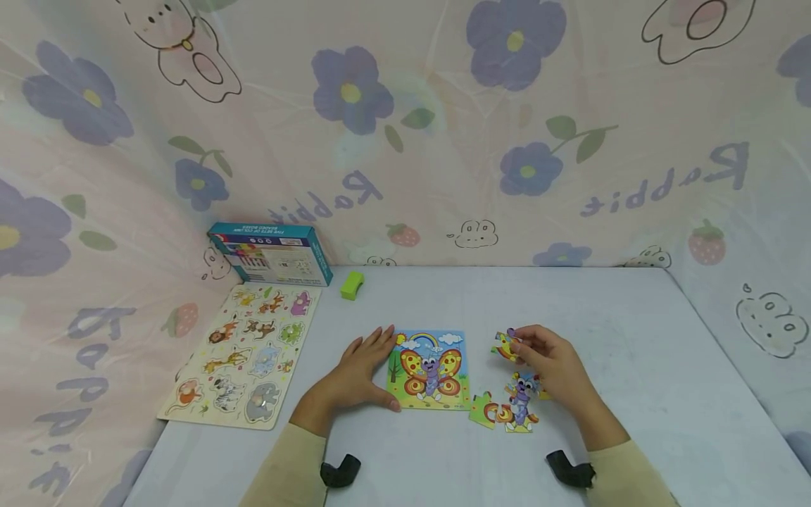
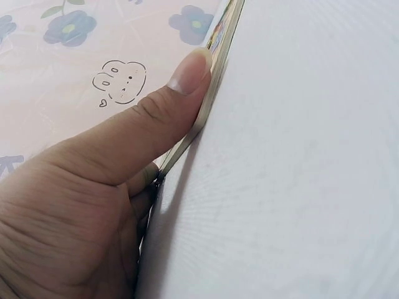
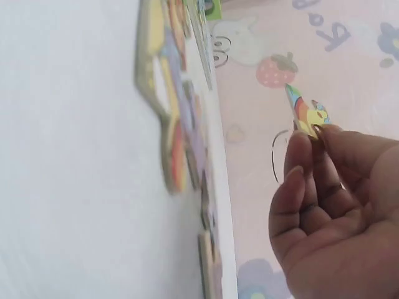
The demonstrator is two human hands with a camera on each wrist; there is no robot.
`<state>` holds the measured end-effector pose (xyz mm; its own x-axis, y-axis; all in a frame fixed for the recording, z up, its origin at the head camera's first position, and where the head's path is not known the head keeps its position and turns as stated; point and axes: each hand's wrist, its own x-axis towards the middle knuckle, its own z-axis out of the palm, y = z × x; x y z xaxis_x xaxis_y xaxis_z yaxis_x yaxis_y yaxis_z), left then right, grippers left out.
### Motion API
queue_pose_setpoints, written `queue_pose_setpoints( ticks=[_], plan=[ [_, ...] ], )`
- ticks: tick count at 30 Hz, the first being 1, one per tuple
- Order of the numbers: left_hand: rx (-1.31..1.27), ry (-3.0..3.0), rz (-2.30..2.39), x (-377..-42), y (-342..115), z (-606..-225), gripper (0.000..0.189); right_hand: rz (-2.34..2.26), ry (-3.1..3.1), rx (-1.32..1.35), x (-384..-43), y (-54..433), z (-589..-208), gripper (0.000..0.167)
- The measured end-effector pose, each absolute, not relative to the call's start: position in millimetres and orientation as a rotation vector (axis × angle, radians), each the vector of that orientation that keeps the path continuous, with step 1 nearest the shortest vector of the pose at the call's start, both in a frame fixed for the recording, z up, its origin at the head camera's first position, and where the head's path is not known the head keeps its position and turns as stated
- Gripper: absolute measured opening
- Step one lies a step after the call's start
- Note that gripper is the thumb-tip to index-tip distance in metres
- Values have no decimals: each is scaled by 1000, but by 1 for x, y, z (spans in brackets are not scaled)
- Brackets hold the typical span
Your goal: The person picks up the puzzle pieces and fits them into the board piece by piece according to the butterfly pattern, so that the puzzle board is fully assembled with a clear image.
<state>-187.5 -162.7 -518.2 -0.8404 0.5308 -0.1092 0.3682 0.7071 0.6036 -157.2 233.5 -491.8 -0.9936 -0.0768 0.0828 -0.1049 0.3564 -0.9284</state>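
Observation:
A square butterfly puzzle board [image 1: 429,336] lies on the table with its picture showing. Along its left edge rests my left hand [image 1: 355,377], fingers extended; in the left wrist view the thumb [image 2: 190,71] touches the board's edge. Right of the board, my right hand [image 1: 557,366] pinches a yellow and red puzzle piece [image 1: 503,346] between thumb and fingers. The right wrist view shows this piece [image 3: 302,112] raised off the table. Below that hand lie several puzzle pieces [image 1: 522,401], some overlapping or touching, and a green-edged one [image 1: 481,410] sits close to the board's lower right corner.
An animal peg board [image 1: 250,355] lies at the left of the white table [image 1: 633,338]. Behind it stands a teal box [image 1: 272,253], with a small green block [image 1: 352,285] to its right. A flower-printed curtain [image 1: 443,141] hangs behind and at the sides.

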Motion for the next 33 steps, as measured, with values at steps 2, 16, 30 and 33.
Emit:
queue_pose_setpoints(
  ticks=[2,16,30,33],
  plan=[
    [716,2642,844,-188,-163,-518,135,1774,-2571,192,-156,227,-490,22],
    [709,2644,841,-188,-162,-518,134,1993,-2591,379,-143,178,-495,13],
    [720,2645,832,-187,-162,-516,133,2135,-2562,447,-138,119,-509,11],
    [729,2646,836,-188,-162,-516,132,2062,-2591,463,-140,108,-513,10]
  ],
)
